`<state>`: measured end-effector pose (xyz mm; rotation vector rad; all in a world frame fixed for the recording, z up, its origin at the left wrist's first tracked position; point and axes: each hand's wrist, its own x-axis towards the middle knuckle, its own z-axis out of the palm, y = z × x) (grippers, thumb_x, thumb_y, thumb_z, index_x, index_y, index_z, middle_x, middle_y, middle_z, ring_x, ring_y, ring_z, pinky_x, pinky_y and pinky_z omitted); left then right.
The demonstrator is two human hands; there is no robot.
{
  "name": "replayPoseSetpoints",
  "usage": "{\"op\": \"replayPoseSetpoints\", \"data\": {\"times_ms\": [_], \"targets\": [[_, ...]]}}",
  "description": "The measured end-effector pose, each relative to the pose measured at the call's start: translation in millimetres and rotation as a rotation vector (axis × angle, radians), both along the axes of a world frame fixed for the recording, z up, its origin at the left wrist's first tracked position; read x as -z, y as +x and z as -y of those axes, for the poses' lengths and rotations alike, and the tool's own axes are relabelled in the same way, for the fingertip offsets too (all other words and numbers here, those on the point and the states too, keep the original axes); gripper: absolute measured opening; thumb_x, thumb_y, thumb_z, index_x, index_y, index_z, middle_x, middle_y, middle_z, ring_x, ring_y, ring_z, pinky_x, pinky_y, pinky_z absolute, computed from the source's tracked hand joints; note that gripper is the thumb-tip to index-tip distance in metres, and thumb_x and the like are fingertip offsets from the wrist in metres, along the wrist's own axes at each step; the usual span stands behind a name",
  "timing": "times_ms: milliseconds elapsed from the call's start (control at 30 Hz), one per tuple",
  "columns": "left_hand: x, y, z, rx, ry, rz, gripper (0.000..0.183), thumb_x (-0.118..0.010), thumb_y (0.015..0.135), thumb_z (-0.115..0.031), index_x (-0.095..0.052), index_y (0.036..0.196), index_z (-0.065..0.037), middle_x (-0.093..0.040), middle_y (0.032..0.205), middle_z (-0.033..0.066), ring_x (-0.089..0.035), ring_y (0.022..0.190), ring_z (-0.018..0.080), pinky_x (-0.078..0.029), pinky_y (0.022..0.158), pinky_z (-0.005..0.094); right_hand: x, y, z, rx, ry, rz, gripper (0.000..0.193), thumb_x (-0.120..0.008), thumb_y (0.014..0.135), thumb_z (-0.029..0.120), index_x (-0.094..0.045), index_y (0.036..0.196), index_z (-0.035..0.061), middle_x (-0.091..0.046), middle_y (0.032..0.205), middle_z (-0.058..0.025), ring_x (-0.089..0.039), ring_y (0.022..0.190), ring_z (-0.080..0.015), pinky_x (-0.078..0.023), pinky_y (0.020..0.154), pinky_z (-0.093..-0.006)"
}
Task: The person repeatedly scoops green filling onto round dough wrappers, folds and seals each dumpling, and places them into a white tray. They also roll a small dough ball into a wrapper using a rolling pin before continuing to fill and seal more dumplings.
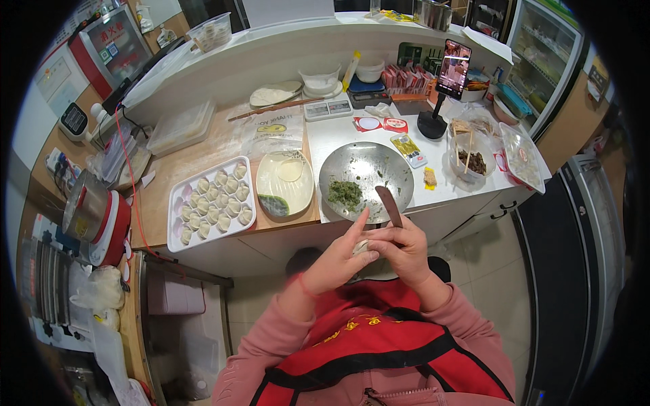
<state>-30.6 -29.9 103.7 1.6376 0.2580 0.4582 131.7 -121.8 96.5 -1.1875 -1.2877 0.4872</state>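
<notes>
My left hand (336,260) and my right hand (405,252) meet in front of my apron, at the near edge of the metal bowl (379,166). Between their fingers is a small pale dumpling (361,247), partly hidden. A brown flat stick (388,205) also stands up out of my right hand. Green chopped filling (344,194) lies in the left part of the bowl. Left of the bowl, round dough wrappers (291,169) rest on a cream leaf-patterned plate (269,183). Farther left, a white tray (177,239) carries rows of folded dumplings (218,197).
A phone (453,69) on a black stand (432,124) is at the back right. Near it are a clear container of dark food (472,162) and a covered white tray (522,157). A kitchen scale (328,109) and rolling pin (274,108) lie at the back. A stand mixer (101,216) is at left.
</notes>
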Motion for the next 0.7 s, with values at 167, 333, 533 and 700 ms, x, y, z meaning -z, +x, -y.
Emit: {"op": "replayPoseSetpoints", "data": {"times_ms": [167,333,533,700], "targets": [[-2,0,1,0.003,-0.117,0.170,0.085,-0.069,0.091,-0.012,-0.016,0.157,-0.002,-0.044,0.150,0.0151,-0.044,0.136,0.0228,-0.033,0.113,0.0361,-11,1,6,-0.072,-0.105,-0.257,0.005,-0.073,0.084,0.003,-0.073,0.088,0.0002,-0.063,0.094,-0.0044,-0.061,0.084,-0.0131,-0.048,0.074,-0.0264],[-7,7,-11,-0.029,0.393,0.253,0.069,-0.070,0.089,-0.019,-0.040,0.148,0.000,-0.040,0.152,0.0164,-0.038,0.142,0.0289,-0.027,0.117,0.0414,-25,-1,9,-0.092,-0.170,-0.359,0.005,-0.072,0.086,0.002,-0.072,0.087,-0.0018,-0.063,0.098,-0.0033,-0.061,0.086,-0.0119,-0.048,0.076,-0.0257],[-13,13,-8,-0.047,0.449,0.305,0.049,-0.057,0.096,-0.018,-0.050,0.140,0.003,-0.046,0.146,0.0190,-0.040,0.139,0.0335,-0.028,0.116,0.0418,-32,-7,9,-0.110,-0.079,-0.360,0.006,-0.072,0.087,0.002,-0.071,0.089,-0.0033,-0.063,0.100,-0.0035,-0.061,0.088,-0.0114,-0.049,0.077,-0.0257],[-18,13,-1,-0.122,0.472,0.304,0.045,-0.051,0.099,-0.018,-0.050,0.139,0.003,-0.053,0.140,0.0207,-0.047,0.134,0.0352,-0.033,0.113,0.0433,-34,-9,11,-0.110,-0.133,-0.436,0.006,-0.070,0.088,0.002,-0.071,0.090,-0.0038,-0.063,0.099,-0.0040,-0.061,0.088,-0.0114,-0.050,0.077,-0.0257]]}}
